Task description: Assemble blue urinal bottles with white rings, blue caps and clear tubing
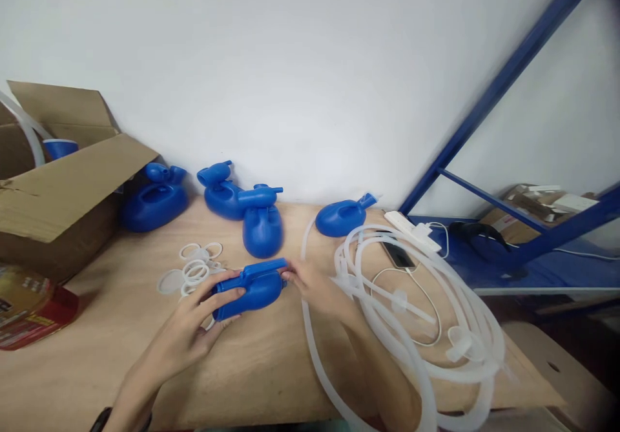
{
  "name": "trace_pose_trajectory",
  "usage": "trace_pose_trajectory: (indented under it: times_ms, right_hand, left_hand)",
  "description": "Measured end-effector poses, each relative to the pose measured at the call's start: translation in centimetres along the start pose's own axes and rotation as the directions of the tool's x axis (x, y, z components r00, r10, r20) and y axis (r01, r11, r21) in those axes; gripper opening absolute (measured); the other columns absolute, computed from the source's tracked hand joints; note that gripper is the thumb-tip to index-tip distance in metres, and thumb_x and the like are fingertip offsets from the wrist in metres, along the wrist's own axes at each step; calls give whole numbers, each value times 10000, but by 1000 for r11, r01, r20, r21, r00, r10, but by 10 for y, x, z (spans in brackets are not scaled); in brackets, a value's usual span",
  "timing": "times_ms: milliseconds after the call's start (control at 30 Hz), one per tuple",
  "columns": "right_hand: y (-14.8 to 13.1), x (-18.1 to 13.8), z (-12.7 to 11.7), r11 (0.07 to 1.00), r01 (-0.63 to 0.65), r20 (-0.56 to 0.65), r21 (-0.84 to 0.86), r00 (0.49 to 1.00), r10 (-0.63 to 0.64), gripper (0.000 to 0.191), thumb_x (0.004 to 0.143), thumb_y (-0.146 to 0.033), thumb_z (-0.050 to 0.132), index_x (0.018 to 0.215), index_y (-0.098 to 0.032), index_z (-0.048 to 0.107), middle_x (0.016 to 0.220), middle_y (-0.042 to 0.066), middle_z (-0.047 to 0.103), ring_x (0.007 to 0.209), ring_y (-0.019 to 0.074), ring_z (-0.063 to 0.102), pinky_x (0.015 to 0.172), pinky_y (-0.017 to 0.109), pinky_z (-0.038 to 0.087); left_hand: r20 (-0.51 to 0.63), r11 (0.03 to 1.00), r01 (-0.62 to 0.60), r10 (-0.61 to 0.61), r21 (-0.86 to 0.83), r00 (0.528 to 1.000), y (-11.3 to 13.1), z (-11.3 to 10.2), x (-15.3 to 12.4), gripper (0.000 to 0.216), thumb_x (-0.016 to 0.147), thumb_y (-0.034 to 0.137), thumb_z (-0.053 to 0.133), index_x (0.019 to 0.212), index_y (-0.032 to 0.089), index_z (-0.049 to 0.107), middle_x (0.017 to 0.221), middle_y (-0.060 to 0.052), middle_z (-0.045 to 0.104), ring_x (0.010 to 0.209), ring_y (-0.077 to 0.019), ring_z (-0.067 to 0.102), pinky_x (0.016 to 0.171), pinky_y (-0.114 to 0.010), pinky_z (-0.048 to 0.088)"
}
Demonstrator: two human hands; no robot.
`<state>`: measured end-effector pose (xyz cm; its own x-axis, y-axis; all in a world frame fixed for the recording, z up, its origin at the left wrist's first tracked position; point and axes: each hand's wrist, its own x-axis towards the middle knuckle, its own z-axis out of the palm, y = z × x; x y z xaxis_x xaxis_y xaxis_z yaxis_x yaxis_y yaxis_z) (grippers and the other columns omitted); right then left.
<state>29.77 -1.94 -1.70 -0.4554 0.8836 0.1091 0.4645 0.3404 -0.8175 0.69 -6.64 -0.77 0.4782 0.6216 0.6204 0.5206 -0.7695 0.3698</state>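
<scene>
My left hand (194,325) is wrapped round a blue plastic vessel (254,287) with a spout, held just above the wooden table (261,361). My right hand (314,287) pinches the vessel's right end with its fingertips. A pile of white rings (194,267) lies just behind my left hand. A coil of translucent white tubing (416,303) lies to the right, and my right forearm rests across it.
Several more blue vessels (261,225) stand along the white wall at the back. An open cardboard box (62,190) sits at the left, a red and gold packet (29,306) before it. A phone (397,254) and power strip (411,228) lie by a blue metal rack (508,70).
</scene>
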Motion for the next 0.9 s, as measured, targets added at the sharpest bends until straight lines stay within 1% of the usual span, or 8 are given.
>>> trace_pose_trajectory:
  times_ms: [133,200,267,333,367,567,733,900]
  right_hand:
    - [6,-1,6,968,133,-74,-214,986,-152,249,1141,-258,416,1025,-219,632,1029,70,712,1009,231,684,911,398,566]
    - [10,-2,8,945,167,-76,-281,978,-195,233,1140,-289,452,1081,-203,661,1070,81,716,1023,235,691,911,417,587]
    - [13,-2,10,932,183,-73,-313,974,-216,204,1103,-339,573,1189,-187,678,1183,89,714,1066,237,699,936,441,603]
    - [17,-3,10,914,205,-60,-351,969,-241,302,1052,-382,675,1280,-185,670,1281,92,696,1097,241,705,949,458,615]
    - [18,-3,9,903,216,-52,-371,966,-253,337,1039,-390,697,1305,-187,665,1310,93,689,1106,244,707,950,462,619]
    - [26,0,10,818,250,-6,-518,955,-295,311,1054,-381,674,1315,-212,670,1357,102,676,1130,242,700,966,457,619]
    - [33,9,10,731,272,43,-626,948,-316,308,1057,-383,668,1317,-218,670,1365,103,673,1125,237,700,962,450,621]
    - [36,9,6,646,284,82,-708,943,-323,302,1059,-383,666,1311,-218,672,1355,101,677,1111,232,703,951,441,625]
  left_hand:
    - [-19,999,29,-29,19,999,-1,2,-2,299,1023,217,629,1308,293,678,1437,-106,655,1265,-270,715,938,-321,659]
    - [-29,999,13,-12,36,1000,-1,4,-2,291,1024,218,627,1300,291,681,1421,-106,665,1256,-268,720,961,-327,652]
    - [-42,998,-5,7,59,999,-1,6,-1,286,1022,215,628,1293,288,686,1411,-110,672,1253,-266,722,1001,-337,635]
    - [-47,997,-2,6,73,999,-1,9,0,286,1020,215,631,1293,283,686,1412,-117,671,1257,-265,720,1005,-329,629]
    - [-44,997,0,3,76,999,-1,10,0,287,1020,217,632,1294,283,685,1415,-119,668,1262,-265,718,1001,-324,629]
    - [-58,997,19,-15,80,998,-2,14,0,298,1016,241,643,1305,293,694,1418,-112,674,1250,-261,721,1011,-327,620]
    - [-64,995,61,-56,76,996,0,16,2,316,1013,267,648,1325,303,683,1419,-100,676,1237,-268,727,938,-307,646]
    - [-93,992,112,-106,60,990,3,18,3,297,1012,320,664,1306,285,675,1362,-109,696,1214,-287,736,956,-364,652]
